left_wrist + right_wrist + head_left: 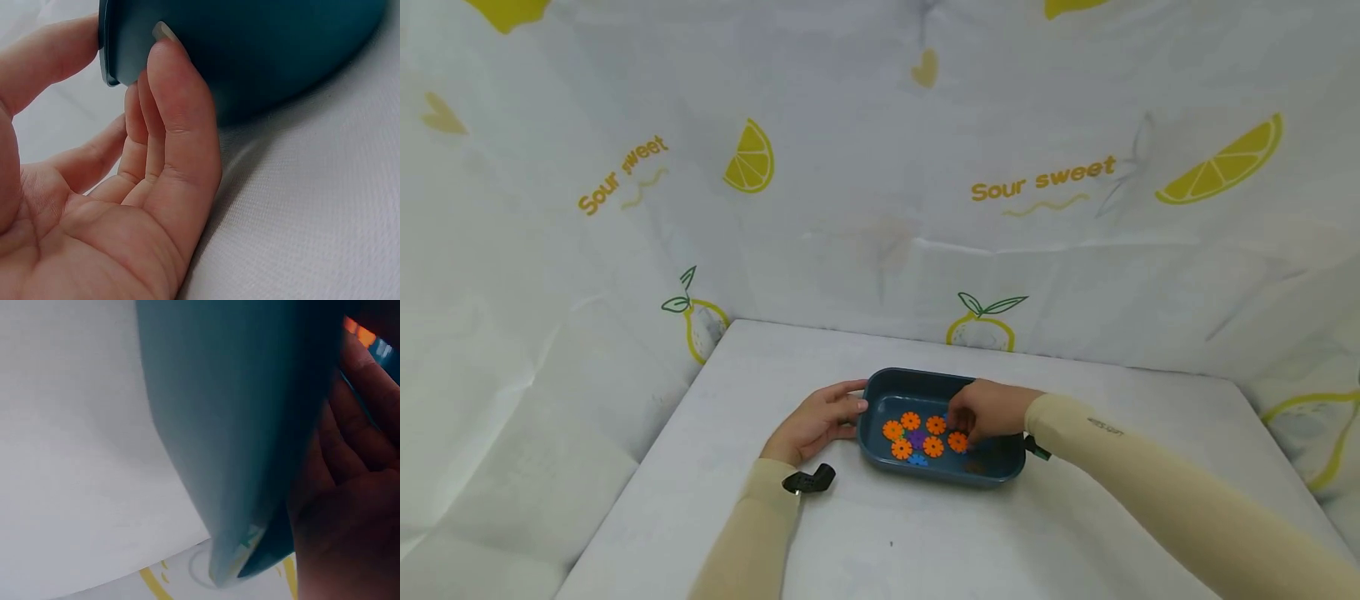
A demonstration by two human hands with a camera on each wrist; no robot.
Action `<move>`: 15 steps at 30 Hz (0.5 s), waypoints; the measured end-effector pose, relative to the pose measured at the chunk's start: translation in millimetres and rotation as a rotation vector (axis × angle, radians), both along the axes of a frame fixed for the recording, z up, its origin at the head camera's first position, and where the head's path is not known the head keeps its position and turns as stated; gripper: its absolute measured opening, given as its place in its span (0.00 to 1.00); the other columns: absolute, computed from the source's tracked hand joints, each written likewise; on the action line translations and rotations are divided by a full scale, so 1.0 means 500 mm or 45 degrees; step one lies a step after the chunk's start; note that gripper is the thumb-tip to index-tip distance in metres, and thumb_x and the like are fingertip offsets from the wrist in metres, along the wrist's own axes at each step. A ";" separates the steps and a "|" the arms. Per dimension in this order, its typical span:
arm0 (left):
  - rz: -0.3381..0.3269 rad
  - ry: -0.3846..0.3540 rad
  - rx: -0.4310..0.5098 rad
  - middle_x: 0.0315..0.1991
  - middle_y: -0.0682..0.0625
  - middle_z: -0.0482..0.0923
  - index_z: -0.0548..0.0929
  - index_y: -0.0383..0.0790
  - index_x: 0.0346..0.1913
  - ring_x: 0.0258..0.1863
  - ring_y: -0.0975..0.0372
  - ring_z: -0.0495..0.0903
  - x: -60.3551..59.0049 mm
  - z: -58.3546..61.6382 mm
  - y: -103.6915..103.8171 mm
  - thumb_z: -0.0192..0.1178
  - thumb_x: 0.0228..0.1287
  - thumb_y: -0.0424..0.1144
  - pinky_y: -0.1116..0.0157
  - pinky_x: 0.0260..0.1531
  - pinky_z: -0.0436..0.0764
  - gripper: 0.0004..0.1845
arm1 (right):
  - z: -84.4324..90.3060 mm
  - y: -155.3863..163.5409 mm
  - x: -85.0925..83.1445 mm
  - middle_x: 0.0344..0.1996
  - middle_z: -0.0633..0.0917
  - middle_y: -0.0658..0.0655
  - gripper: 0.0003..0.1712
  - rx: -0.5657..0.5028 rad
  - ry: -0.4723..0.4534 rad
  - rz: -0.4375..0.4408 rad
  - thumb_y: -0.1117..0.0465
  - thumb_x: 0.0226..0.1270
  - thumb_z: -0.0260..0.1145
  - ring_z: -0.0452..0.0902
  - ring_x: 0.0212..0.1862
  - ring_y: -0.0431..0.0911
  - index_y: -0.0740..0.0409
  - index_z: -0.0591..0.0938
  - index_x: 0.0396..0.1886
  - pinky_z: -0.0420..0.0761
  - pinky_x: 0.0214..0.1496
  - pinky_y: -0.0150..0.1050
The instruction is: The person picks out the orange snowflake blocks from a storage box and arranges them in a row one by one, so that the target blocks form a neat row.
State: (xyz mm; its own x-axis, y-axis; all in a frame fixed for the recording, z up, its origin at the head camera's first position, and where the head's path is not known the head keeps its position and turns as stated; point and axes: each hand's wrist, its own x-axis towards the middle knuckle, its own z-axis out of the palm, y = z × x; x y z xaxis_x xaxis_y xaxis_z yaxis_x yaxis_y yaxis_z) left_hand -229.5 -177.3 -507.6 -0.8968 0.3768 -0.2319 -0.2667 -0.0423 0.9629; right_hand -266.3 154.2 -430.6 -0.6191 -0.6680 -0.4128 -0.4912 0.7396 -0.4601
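Left hand (816, 423) steadying the tray (889, 385) on the table (925, 542) — straight fingers (169, 125) pressed flat to its outer wall. Right hand (988, 410) down inside among the gears (922, 435); grasp hidden, cannot tell. Early going, apparently — gears all in the tray, none set outside

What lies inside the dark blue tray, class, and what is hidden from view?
Inside the dark blue tray lie orange gear-shaped discs, a purple one and a blue one. The right hand reaches in, covering whatever lies beneath it.
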 end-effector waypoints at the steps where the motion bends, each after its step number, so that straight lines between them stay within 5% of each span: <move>1: -0.004 0.002 -0.002 0.61 0.41 0.85 0.69 0.44 0.82 0.51 0.58 0.87 -0.001 -0.001 0.000 0.67 0.78 0.43 0.58 0.54 0.89 0.35 | -0.002 -0.001 0.000 0.39 0.88 0.46 0.14 0.007 0.002 -0.006 0.63 0.63 0.83 0.80 0.40 0.38 0.51 0.89 0.46 0.84 0.48 0.34; 15: 0.013 -0.017 0.018 0.62 0.40 0.85 0.71 0.45 0.81 0.51 0.57 0.87 -0.001 -0.001 -0.001 0.68 0.77 0.43 0.58 0.54 0.89 0.34 | -0.017 -0.014 0.014 0.32 0.83 0.45 0.16 0.026 0.130 0.001 0.56 0.58 0.87 0.75 0.35 0.39 0.49 0.86 0.36 0.79 0.40 0.34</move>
State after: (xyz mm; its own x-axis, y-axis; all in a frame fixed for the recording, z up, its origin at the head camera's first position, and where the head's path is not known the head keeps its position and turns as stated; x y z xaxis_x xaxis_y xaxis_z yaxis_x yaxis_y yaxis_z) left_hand -229.9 -177.7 -508.1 -0.8975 0.3710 -0.2384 -0.2789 -0.0590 0.9585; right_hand -259.1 147.3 -439.2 -0.6583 -0.6604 -0.3613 -0.5350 0.7481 -0.3926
